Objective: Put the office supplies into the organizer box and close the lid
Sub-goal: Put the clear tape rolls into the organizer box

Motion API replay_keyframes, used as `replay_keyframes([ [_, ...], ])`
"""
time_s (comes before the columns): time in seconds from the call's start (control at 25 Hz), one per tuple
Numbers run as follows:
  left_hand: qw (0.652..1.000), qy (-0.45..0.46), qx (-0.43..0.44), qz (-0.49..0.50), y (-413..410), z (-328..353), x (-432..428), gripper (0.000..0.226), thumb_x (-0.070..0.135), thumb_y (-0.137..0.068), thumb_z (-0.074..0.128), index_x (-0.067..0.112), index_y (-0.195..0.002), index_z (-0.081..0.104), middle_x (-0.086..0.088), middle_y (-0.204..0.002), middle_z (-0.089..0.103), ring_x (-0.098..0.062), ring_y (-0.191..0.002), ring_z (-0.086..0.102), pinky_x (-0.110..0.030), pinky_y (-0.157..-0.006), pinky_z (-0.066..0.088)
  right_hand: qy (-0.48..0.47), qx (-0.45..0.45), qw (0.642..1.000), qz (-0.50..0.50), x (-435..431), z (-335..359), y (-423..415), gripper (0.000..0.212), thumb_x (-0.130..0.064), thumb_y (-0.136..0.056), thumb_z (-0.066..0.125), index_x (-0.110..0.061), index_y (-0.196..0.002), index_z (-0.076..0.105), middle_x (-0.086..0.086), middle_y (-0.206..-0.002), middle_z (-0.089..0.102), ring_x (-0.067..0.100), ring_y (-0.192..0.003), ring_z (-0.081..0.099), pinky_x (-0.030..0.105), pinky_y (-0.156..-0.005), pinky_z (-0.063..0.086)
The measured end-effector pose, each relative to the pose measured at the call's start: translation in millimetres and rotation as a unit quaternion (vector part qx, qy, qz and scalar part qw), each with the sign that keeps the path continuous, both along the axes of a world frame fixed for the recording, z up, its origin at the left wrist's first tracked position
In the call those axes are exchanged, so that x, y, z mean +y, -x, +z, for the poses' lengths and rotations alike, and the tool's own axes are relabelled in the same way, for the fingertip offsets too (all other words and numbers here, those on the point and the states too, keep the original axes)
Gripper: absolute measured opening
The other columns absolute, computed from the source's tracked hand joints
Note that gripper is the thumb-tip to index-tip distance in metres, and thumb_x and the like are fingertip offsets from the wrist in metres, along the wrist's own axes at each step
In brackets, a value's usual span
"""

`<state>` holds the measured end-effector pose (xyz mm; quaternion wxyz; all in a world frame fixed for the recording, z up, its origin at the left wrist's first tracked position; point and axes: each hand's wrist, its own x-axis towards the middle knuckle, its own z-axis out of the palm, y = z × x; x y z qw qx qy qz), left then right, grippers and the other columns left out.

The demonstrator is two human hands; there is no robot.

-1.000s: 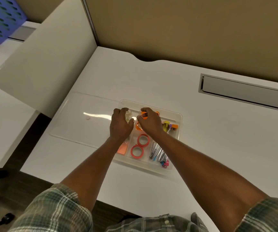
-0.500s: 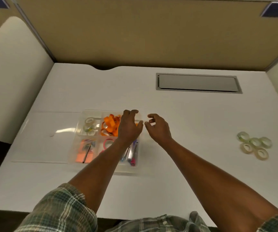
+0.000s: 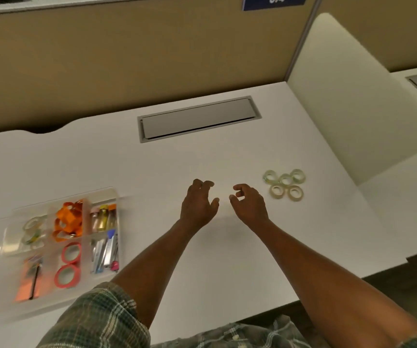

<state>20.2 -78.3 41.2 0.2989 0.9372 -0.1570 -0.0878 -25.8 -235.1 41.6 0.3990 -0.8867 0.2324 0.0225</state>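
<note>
The left hand [image 3: 198,204] and right hand [image 3: 248,203] are held empty, loosely curled, above the tabletop [image 3: 202,159]. Tape rolls [image 3: 284,184] are clustered near its right edge, well apart from the box [image 3: 102,194] at front-left. If all are grabbed together, one could be dropped.

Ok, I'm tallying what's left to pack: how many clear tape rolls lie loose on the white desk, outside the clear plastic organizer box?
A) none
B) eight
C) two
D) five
D: five clear tape rolls lie clustered on the white desk, just right of the empty right hand and well apart from the clear plastic organizer box.
</note>
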Motion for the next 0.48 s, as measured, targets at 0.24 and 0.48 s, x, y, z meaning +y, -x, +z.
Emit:
replay_keyframes([
  [0.24,0.995,-0.052,0.018,-0.086,9.3,-18.2,-84.3,0.049,0.033,-0.087,0.063,0.019,-0.132,0.051,-0.005,-0.125,0.048,-0.024,-0.113,0.051,-0.036,-0.081,0.05,0.115,0.031,0.992,-0.045,-86.0,-11.9,32.8,0.037,-0.029,-0.09,0.063,-0.019,-0.125,0.059,0.005,-0.126,0.055,0.027,-0.113,0.057,0.042,-0.089,0.052],
  [0.48,0.96,-0.177,0.018,-0.214,18.5,-28.8,-150.2,0.073,0.042,-0.086,0.059,0.026,-0.15,0.028,-0.013,-0.146,0.031,-0.033,-0.125,0.042,-0.042,-0.092,0.046,0.173,0.126,0.975,-0.056,-138.4,-22.1,42.9,0.057,-0.032,-0.09,0.062,-0.021,-0.142,0.041,0.01,-0.145,0.034,0.033,-0.128,0.041,0.043,-0.092,0.047],
])
